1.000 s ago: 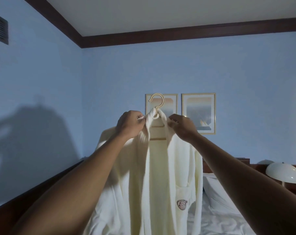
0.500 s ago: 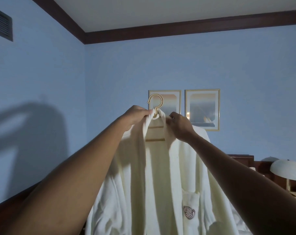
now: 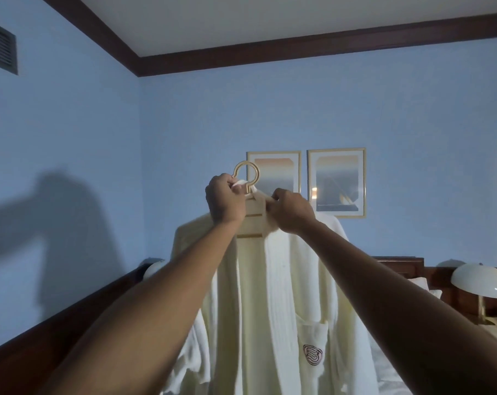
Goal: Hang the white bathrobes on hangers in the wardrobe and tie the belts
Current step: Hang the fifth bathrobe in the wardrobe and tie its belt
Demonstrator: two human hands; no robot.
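A white bathrobe (image 3: 272,295) hangs from a pale hanger (image 3: 248,192) held up at arm's length in front of a blue wall (image 3: 184,124). The left hand (image 3: 224,199) is curled closed around a bit of the robe's collar right at the base of the hanger's ring-shaped hook. The right hand (image 3: 291,210) pinches the collar just on the other side of the hook (its fingertips are hidden behind the cloth). The robe drops straight below both hands, front open, an emblem on its chest pocket (image 3: 312,353). Two framed pictures (image 3: 337,181) hang behind, and a domed lamp (image 3: 479,282) stands lower right.
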